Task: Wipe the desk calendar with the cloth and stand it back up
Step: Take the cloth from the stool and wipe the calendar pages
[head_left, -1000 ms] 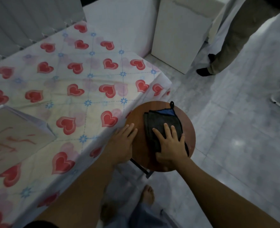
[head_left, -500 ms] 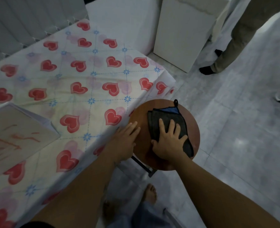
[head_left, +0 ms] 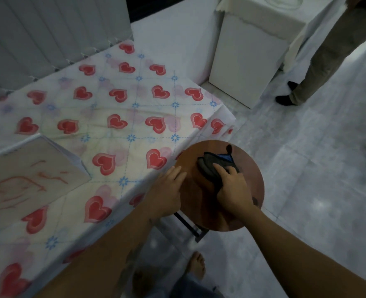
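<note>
R hand [head_left: 234, 188] bunches the dark cloth [head_left: 212, 166] on the round stool [head_left: 253, 203], fingers closed on it, prob. to lift it. L hand [head_left: 167, 190] rests flat, fingers spread, holding nothing, at stool's near-left edge, steadying. Calendar [head_left: 27, 177] stands on table well left of grip, not yet wiped.

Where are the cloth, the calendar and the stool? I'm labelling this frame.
cloth [head_left: 210, 168], head view, dark bunched fabric ahead of the fingers.
desk calendar [head_left: 27, 181], head view, its flat-lying top face.
round stool [head_left: 253, 179], head view, bare wooden seat near the rim.
</note>
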{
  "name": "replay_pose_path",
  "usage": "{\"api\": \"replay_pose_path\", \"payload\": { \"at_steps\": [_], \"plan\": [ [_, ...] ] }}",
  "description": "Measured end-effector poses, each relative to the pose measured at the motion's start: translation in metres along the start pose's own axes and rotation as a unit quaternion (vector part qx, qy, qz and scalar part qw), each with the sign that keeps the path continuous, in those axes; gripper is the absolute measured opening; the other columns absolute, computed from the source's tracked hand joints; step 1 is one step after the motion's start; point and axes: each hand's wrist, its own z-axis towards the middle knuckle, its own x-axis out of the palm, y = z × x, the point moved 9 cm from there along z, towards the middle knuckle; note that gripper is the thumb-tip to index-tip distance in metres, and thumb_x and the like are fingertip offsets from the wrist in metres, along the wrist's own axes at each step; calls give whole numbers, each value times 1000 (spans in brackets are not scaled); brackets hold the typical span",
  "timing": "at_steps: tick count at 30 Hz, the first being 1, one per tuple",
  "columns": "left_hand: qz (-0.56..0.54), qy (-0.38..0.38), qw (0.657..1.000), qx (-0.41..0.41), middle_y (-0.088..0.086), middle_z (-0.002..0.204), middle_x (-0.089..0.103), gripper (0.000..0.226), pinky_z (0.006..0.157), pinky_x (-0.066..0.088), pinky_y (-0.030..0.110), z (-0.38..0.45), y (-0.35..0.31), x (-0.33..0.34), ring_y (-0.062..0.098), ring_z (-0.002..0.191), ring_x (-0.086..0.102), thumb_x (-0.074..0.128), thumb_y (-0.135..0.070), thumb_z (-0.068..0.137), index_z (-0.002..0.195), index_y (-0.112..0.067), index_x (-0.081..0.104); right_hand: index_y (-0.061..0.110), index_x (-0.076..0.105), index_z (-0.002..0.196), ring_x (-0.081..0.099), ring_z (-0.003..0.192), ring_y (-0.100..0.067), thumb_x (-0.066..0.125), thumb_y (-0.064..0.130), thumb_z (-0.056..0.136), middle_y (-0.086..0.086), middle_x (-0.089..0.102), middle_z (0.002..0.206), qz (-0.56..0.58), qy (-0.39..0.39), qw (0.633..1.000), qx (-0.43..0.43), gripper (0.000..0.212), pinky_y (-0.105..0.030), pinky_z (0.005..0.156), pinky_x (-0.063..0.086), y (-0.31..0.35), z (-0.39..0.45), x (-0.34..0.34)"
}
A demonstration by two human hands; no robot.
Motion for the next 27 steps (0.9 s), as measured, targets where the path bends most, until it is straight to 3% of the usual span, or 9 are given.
{"api": "replay_pose_path", "payload": {
  "at_steps": [5,9,13,16,18,21,22,24,27],
  "plan": [
    [-123,-166,978,-36,15,145,50,53,113,36,42,-52,1,-84,30,135,46,44,-11,86,137,-3,54,35,39,144,50,114,-20,53,6,84,1,48,135,190,-6,980,-52,68,-37,95,46,51,-18,-15],
    [-154,-229,951,-138,-2,146,47,48,112,30,23,-109,35,-131,15,134,43,49,-8,91,138,-19,53,37,43,142,53,109,-18,51,1,82,5,53,126,238,-29,962,-131,70,-24,84,42,119,-28,-36],
    [-147,-345,911,-169,-6,134,56,46,105,40,26,-172,61,-182,13,123,51,52,-4,89,131,-22,57,32,51,139,56,116,-13,49,-11,75,8,61,127,299,-39,927,-222,77,-21,89,46,195,-40,-64],
    [-137,-420,873,-207,-4,126,59,40,101,47,35,-218,86,-205,17,116,55,53,-5,90,127,-22,58,33,53,135,61,98,-16,45,-12,76,9,62,115,322,-60,913,-244,75,-5,63,41,240,-50,-80],
    [-138,-469,842,-228,-2,124,59,38,97,52,39,-248,107,-214,18,114,56,56,-6,90,124,-21,59,34,49,139,61,87,-10,43,-12,77,9,63,113,340,-60,904,-251,77,-7,55,41,267,-59,-86],
    [-135,-535,793,-258,-2,124,56,37,87,58,41,-291,136,-223,18,111,56,59,-8,90,123,-23,54,38,52,134,59,91,11,45,-15,77,29,59,106,379,-75,885,-261,78,-5,64,48,304,-78,-95],
    [-129,-554,776,-273,-3,125,54,38,85,60,40,-303,145,-226,17,110,56,60,-10,89,123,-26,52,39,52,132,58,96,10,46,-15,78,30,58,110,387,-82,880,-262,77,-8,71,51,315,-85,-96],
    [-124,-579,748,-299,-4,128,46,44,82,61,37,-324,163,-229,18,111,53,60,-10,88,127,-27,48,31,52,135,58,109,-7,49,-14,78,14,61,125,395,-96,876,-259,73,-28,88,56,333,-95,-93],
    [-141,-576,743,-311,-2,137,37,54,86,59,36,-337,185,-229,21,121,47,60,-10,88,136,-26,43,26,47,142,55,120,-22,51,-14,80,-1,58,136,387,-118,882,-240,74,-43,100,51,347,-104,-82]
  ]
}}
